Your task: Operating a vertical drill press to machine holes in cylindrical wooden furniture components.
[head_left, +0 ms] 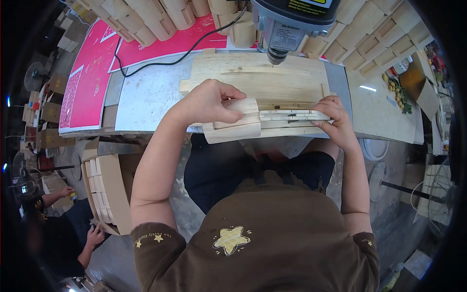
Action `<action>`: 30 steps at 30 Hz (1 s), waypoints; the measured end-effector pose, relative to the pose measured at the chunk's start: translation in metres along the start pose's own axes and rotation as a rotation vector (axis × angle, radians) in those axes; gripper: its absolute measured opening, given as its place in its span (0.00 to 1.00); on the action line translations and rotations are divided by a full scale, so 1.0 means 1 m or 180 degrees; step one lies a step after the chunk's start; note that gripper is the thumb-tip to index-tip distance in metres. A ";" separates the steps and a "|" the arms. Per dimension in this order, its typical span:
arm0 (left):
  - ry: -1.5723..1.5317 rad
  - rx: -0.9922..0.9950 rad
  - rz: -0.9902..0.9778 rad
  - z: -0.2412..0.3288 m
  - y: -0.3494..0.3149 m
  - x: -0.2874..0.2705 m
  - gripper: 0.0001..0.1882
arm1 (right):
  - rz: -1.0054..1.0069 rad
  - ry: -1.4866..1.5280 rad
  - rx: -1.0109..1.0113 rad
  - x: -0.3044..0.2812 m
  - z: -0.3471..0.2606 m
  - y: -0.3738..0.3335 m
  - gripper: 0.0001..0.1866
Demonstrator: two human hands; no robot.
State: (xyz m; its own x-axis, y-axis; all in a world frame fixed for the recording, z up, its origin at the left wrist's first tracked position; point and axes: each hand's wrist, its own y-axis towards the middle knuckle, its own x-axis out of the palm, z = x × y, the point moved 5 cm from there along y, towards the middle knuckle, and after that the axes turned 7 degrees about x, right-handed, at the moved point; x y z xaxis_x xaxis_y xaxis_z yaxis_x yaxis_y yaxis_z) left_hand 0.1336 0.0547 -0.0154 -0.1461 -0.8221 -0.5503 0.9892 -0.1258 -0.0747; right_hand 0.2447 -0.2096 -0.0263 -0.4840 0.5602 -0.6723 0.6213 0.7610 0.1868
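My left hand (211,102) is closed on a pale wooden piece (238,127) with a curved, rounded face, at the table's near edge. The thumb and fingers press on its top side. To the right, my right hand (334,119) pinches the right end of a narrow pale strip (292,115) with dark marks. The strip's left end meets the wooden piece; whether it goes inside I cannot tell. Behind both hands lies a wide wooden board (209,68) with thin battens on it. Above the board hangs the chuck (277,56) of a drill press (292,24).
Stacked wooden pieces (141,24) stand along the back, with more at the right (374,34). A black cable (170,63) crosses the pink sheet (87,92). Left below the table is an open carton (114,185) of wooden pieces. Another person (63,233) works at the lower left.
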 end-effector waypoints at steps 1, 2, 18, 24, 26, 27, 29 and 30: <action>0.0033 -0.0058 -0.0078 -0.002 0.002 0.002 0.26 | -0.0023 0.0003 -0.0018 0.000 0.001 0.000 0.15; 0.0029 -0.0059 -0.0076 -0.003 0.005 0.002 0.26 | -0.0027 0.0001 -0.0018 0.000 0.003 0.000 0.15; -0.1651 -0.0015 0.0723 -0.036 0.026 0.040 0.16 | -0.0231 -0.0137 -0.0135 0.003 0.001 0.007 0.16; -0.1803 0.0218 0.4212 -0.042 -0.025 0.045 0.17 | -0.0070 -0.0226 -0.0147 0.003 -0.003 0.003 0.16; -0.1310 0.0288 0.3899 -0.040 -0.050 0.062 0.15 | -0.0038 -0.0221 -0.0117 0.001 -0.002 0.002 0.16; -0.0936 0.0303 0.3495 -0.037 -0.060 0.073 0.15 | -0.0019 -0.0197 -0.0069 0.001 -0.001 0.002 0.16; -0.0300 0.0657 0.3139 -0.027 -0.071 0.096 0.17 | -0.0012 -0.0165 -0.0019 0.003 -0.001 0.003 0.17; 0.0122 0.0704 0.3087 -0.019 -0.074 0.104 0.23 | 0.0047 -0.0187 -0.0059 0.003 -0.002 0.003 0.17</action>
State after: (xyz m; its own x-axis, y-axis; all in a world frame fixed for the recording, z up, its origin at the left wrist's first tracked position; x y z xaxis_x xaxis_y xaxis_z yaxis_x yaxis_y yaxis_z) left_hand 0.0452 -0.0111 -0.0827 0.7292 -0.6060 -0.3179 0.6562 0.4872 0.5763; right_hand 0.2437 -0.2052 -0.0259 -0.4376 0.5516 -0.7101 0.6163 0.7590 0.2098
